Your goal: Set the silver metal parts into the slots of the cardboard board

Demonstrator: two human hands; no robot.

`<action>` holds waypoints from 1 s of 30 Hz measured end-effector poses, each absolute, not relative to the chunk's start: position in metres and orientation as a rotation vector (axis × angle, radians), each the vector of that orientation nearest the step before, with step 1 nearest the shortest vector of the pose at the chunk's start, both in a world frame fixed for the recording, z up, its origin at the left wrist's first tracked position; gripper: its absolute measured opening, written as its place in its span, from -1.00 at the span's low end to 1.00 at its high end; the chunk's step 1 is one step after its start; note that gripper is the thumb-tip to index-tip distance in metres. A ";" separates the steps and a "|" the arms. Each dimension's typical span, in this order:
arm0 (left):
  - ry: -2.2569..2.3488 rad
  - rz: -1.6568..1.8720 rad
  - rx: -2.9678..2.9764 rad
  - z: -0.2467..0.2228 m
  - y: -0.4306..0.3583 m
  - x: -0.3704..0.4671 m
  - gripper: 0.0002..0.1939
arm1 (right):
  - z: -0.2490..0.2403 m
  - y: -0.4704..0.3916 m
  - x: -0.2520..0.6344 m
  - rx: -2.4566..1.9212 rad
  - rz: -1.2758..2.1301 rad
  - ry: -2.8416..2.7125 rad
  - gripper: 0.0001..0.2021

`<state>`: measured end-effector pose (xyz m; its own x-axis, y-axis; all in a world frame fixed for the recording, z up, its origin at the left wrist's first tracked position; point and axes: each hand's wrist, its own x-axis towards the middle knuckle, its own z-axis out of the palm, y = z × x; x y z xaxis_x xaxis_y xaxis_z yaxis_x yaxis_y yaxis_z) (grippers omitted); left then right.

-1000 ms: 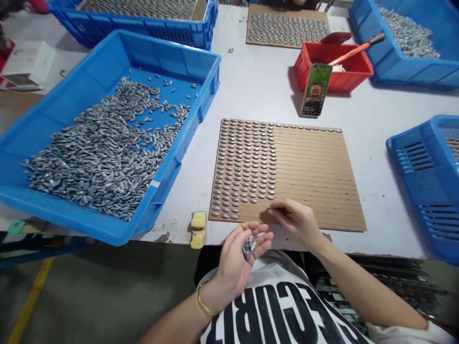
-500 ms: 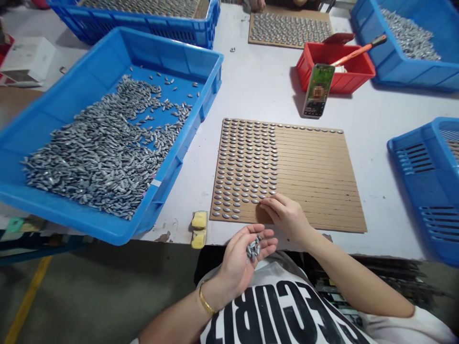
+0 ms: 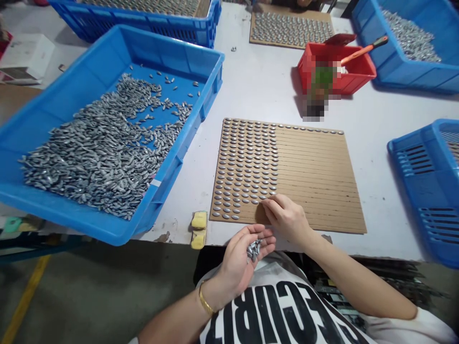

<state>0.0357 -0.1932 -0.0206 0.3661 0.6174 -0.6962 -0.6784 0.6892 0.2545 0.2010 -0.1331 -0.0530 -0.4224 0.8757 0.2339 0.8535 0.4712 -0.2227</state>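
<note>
My left hand [image 3: 242, 258] is palm up and cupped around several small grey spindle-shaped metal pieces [image 3: 254, 250], just off the table's front edge. Thumb and fingers of my right hand [image 3: 287, 217] are pinched together, their tips on the cardboard sheet [image 3: 319, 181] at the end of a lower row. Whatever sits between those fingertips is hidden. Rows of the same metal pieces [image 3: 247, 157] cover the sheet's left part, and one row runs along its top edge. The ruled right part is bare cardboard.
At left stands a large blue tub [image 3: 201, 95] heaped with loose pieces. Yellow blocks [image 3: 199, 229] lie at the table edge. Beyond the sheet is a red box [image 3: 353, 81] with an orange-handled tool [image 3: 364, 51]. A blue crate [image 3: 412, 191] stands at right; another filled sheet [image 3: 290, 28] lies behind.
My right hand has shifted very slightly, its fingertips still at the same row end. The fingers of my left hand have curled a little around the pieces.
</note>
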 end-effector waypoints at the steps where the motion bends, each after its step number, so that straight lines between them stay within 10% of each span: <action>1: 0.864 0.832 -0.080 -0.020 -0.193 0.036 -0.82 | -0.053 -0.133 0.200 -1.475 0.094 -2.393 -0.82; 30: 0.884 0.835 -0.077 -0.016 -0.194 0.034 -0.84 | -0.047 -0.131 0.194 -1.608 0.176 -2.341 -0.82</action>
<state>0.0343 -0.1943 -0.0164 0.3477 0.6136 -0.7089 -0.6733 0.6896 0.2667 0.1941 -0.1310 -0.0468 -0.3316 0.9277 0.1715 0.8918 0.3676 -0.2640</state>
